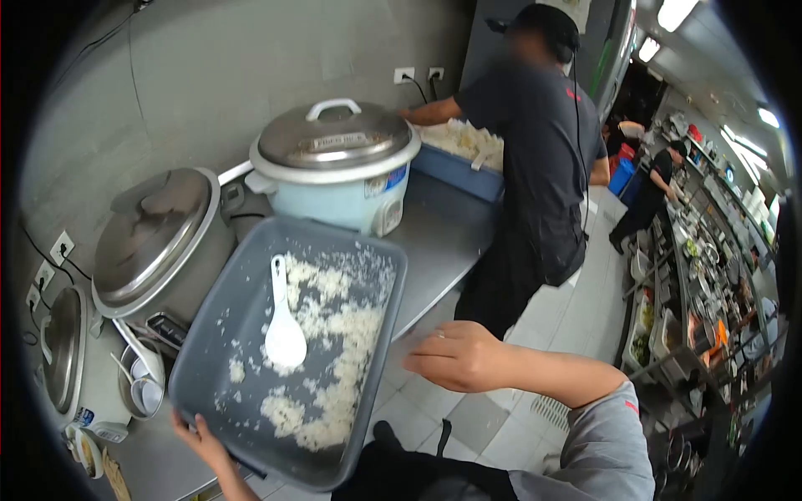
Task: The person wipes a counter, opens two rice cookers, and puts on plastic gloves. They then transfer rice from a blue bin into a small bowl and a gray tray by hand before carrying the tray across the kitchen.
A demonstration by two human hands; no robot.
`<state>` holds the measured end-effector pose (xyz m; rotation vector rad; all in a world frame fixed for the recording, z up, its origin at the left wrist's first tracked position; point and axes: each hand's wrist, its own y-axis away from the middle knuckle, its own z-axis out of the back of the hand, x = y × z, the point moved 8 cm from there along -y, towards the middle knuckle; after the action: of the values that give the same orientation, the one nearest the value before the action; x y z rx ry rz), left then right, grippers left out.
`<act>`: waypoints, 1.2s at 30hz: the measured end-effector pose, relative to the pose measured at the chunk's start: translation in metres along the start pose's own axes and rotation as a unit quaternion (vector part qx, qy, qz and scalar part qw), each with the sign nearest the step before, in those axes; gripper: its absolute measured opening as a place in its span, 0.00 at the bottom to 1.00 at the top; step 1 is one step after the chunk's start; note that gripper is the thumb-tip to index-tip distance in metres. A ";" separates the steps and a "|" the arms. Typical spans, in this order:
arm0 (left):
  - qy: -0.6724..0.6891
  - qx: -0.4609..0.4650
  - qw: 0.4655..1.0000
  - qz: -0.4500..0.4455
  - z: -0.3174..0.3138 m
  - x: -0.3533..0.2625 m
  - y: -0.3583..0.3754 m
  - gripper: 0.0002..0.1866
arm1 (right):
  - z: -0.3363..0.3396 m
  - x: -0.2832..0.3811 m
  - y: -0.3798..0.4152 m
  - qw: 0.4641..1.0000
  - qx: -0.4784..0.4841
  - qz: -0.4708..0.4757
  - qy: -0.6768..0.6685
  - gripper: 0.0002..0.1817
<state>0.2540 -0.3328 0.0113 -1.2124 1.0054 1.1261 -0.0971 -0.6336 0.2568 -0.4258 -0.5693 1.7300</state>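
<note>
A deep grey plastic tub (219,334) tilts in front of me, with loose cooked white rice (347,342) scattered over its bottom and along its right side. On the rice lies a white rice paddle (285,334), handle pointing away from me. My left hand (205,447) grips the tub's near left corner, its thumb and part of its fingers showing. Just off the tub's right rim, my right hand (464,356) hangs in the air, apart from the tub. Its fingers are curled closed, and whatever may be inside them is hidden.
A lidded rice cooker (334,167) stands behind the tub; two more cookers (154,242) (65,359) are at left on the metal counter (443,230). A co-worker (539,159) reaches toward a blue tub of rice (459,171). Stocked shelving (693,250) lines the right side.
</note>
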 end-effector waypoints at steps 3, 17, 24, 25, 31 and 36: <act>0.006 -0.015 0.999 -0.052 0.010 -0.003 -0.007 0.27 | -0.007 -0.065 -0.029 0.999 -0.004 0.033 -0.016 0.12; -0.252 -0.265 0.922 -0.123 -0.025 -0.182 0.129 0.26 | -0.027 -0.410 -0.203 0.987 -0.075 -0.006 0.142 0.19; -0.225 -0.339 0.913 -0.002 -0.087 -0.246 0.225 0.32 | -0.104 -0.512 -0.268 0.960 0.191 -0.079 0.190 0.13; -0.229 -0.342 0.911 0.003 -0.093 -0.245 0.229 0.32 | -0.103 -0.512 -0.270 0.959 0.195 -0.060 0.197 0.13; -0.212 -0.344 0.914 -0.033 -0.113 -0.246 0.219 0.33 | -0.065 -0.559 -0.282 0.976 0.130 -0.074 0.159 0.16; -0.233 -0.347 0.909 -0.017 -0.132 -0.237 0.202 0.29 | -0.008 -0.599 -0.286 0.960 0.147 -0.240 -0.012 0.20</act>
<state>0.0153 -0.4869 0.1945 -1.3913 0.2030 1.7203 0.2712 -1.1652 0.4061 -0.0455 -0.3827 1.3225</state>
